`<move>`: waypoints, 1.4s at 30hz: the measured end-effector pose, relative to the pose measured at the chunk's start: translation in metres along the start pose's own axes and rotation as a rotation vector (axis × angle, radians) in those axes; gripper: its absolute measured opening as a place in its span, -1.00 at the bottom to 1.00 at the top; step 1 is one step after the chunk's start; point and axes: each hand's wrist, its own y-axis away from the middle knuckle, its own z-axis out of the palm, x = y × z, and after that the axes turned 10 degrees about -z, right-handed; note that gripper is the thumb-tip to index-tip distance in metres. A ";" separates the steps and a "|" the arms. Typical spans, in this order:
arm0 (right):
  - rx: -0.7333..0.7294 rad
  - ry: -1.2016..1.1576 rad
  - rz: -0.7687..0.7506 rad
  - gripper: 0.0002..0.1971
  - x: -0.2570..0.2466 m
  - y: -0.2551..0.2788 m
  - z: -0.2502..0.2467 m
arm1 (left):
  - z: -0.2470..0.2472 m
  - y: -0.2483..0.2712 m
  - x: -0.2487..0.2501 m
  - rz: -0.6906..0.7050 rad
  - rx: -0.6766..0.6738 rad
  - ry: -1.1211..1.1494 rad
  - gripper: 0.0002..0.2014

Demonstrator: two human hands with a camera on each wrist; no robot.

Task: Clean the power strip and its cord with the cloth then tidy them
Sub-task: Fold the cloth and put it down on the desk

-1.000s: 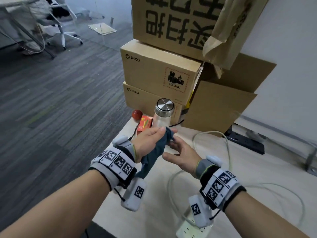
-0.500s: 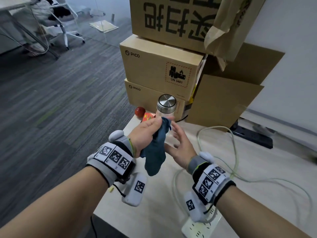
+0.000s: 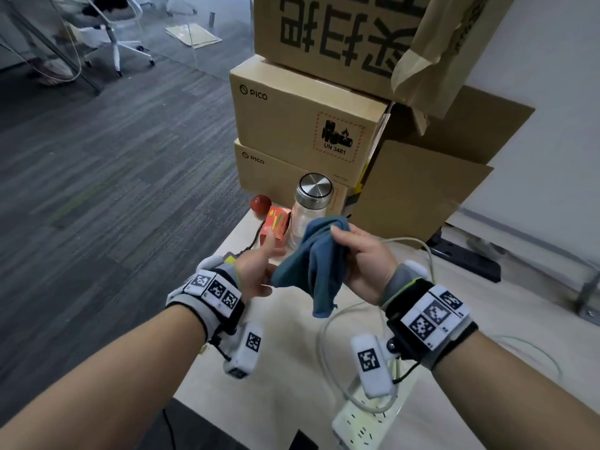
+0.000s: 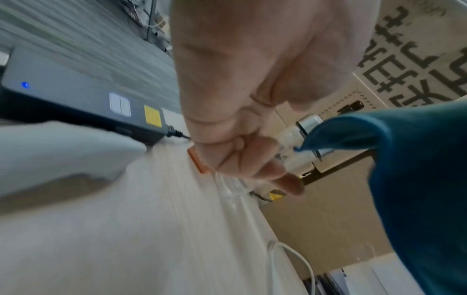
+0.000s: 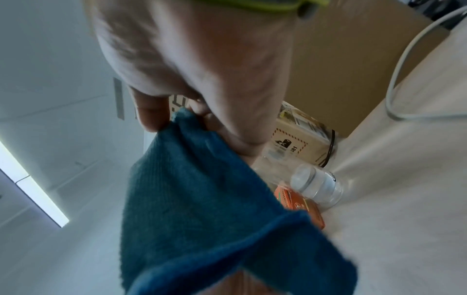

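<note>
Right hand (image 3: 363, 258) closed around the upper bunch of the blue cloth (image 3: 316, 264), thumb on top, fabric hanging in folds below the fist. Left hand (image 3: 256, 271) beside it, fingers mostly straight, touching the cloth's lower left edge; a firm grip there not confirmed, and the blurred left wrist view settles nothing. Both hands raised above the desk (image 3: 292, 352), clear of its surface.

White power strip (image 3: 367, 423) flat on the desk below the right wrist, at the near edge. White cord (image 3: 324, 336) looping from the strip up under the right hand and away to the right. Neither touched by hand or cloth. Jar, orange box and stacked cartons beyond the hands, not involved.

Judged step: readying the cloth before wiping; cleaning not yet begun.

Recommended: spread or fold the cloth to a flat pad rather than a loose bunch. Steady the strip with the free left hand, given its position at the desk edge. Wipe the strip face first, then draw the cord through the cloth along its length.
</note>
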 end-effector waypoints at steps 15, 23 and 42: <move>0.151 -0.209 0.051 -0.56 -0.006 0.000 -0.026 | 0.028 0.005 -0.002 0.216 -0.262 0.417 -0.66; 0.341 0.503 0.039 -0.93 0.024 -0.005 -0.061 | 0.009 0.004 0.011 0.422 0.132 -0.079 -0.84; 0.236 1.387 -0.133 -0.74 0.048 -0.006 -0.061 | -0.006 -0.005 0.014 0.754 0.628 -0.993 -0.88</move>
